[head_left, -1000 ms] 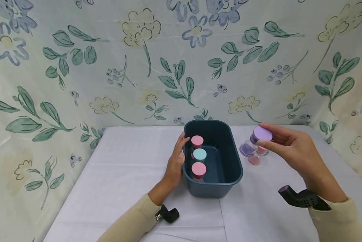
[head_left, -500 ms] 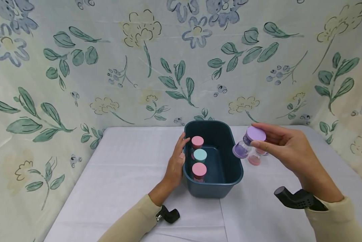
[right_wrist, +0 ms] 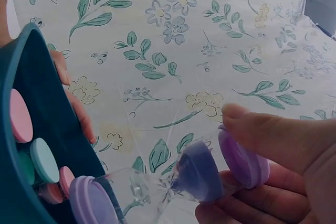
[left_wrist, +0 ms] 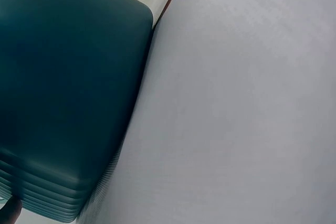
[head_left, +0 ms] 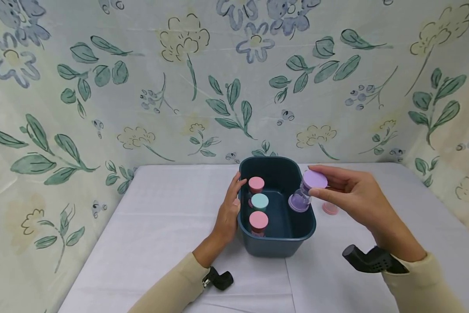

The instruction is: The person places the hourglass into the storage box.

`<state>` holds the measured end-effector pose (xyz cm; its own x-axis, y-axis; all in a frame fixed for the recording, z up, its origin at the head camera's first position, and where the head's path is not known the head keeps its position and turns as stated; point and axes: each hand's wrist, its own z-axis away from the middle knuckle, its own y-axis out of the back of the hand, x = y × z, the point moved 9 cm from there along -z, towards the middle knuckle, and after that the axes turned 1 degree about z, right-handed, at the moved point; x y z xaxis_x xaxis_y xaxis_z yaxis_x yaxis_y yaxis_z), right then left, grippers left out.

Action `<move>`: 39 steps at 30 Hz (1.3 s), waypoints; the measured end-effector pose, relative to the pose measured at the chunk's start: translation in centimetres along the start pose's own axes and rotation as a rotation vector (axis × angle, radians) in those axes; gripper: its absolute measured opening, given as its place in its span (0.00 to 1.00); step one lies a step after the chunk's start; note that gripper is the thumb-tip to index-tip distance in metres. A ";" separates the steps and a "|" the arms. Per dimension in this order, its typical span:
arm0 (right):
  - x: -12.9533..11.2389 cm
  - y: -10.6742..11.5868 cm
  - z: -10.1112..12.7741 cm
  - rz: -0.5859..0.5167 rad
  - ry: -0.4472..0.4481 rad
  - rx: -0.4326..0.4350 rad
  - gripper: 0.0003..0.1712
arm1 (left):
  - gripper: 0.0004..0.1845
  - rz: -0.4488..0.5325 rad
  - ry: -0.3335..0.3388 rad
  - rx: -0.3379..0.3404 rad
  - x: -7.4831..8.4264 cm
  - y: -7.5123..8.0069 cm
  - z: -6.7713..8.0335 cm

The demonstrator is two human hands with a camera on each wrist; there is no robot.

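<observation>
**Purple timer held over the bin**

Your right hand point(head_left: 352, 195) pinches a purple sand timer point(head_left: 306, 191) by its top cap. Your thumb and fingers curl round that cap, so this grip is closed on the timer. The timer is tilted. Its low end hangs just over the right rim of the blue bin point(head_left: 293, 243), above the inside. In the right wrist view you see the timer point(right_wrist: 157, 187) from the side, with its clear middle and a purple cap at each end, and your fingers point(right_wrist: 273, 135) round one cap.

Your left hand point(head_left: 227, 208) rests on the left wall of the bin. Its fingers are nearly straight and lie flat against the wall, with the tips at the rim. This grip is open and holds nothing. The left wrist view shows only the bin's wall point(left_wrist: 63, 87) close up and the white counter point(left_wrist: 241, 103).

Three timers stand upright in the left part of the bin, in a row. A pink one point(head_left: 256, 184) is at the back, a teal one point(head_left: 259, 201) is in the middle, and a pink one point(head_left: 258, 220) is at the front.

A small pink cap point(head_left: 330, 208) shows on the counter, to the right of the bin, partly hidden by your right hand.
</observation>
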<state>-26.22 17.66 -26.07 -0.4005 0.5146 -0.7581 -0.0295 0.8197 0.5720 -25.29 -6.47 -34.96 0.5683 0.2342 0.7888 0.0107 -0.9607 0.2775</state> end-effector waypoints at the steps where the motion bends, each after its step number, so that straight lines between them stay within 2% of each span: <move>1: 0.0 -0.2 0.0 0.002 0.009 -0.008 0.30 | 0.28 0.001 0.001 0.000 -0.1 0.0 0.0; 8: -0.1 -1.5 -0.2 -0.003 0.053 -0.056 0.30 | 0.28 0.003 0.010 -0.004 -0.1 0.0 0.0; 14: 0.4 -2.6 -0.3 -0.019 0.024 -0.101 0.30 | 0.29 0.000 0.016 -0.004 -0.2 0.0 -0.1; 16: 0.7 -3.0 -0.4 -0.012 0.012 -0.110 0.30 | 0.29 0.001 0.016 -0.004 -0.8 -0.1 -0.1; 22: 1.1 -4.0 -0.4 0.017 0.007 -0.108 0.30 | 0.28 -0.019 0.013 0.010 -3.9 -0.6 -0.1; 24: 1.2 -4.2 -0.4 0.019 0.019 -0.105 0.30 | 0.28 -0.027 0.011 0.014 -4.3 -0.7 -0.1; 26: 1.2 -4.5 -0.4 0.010 0.025 -0.109 0.29 | 0.28 -0.021 0.010 0.014 -3.9 -0.7 -0.1; 33: 1.6 -5.4 -0.2 -0.034 0.016 -0.147 0.28 | 0.28 0.005 0.031 0.005 -0.8 -0.2 -0.1; 39: 1.6 -5.9 0.0 -0.047 0.032 -0.147 0.28 | 0.28 -0.003 0.040 0.003 -0.3 -0.2 -0.2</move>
<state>-26.74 13.65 -30.67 -0.4243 0.4661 -0.7763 -0.1820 0.7959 0.5774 -25.63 -6.37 -35.14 0.5347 0.2425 0.8095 0.0143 -0.9604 0.2783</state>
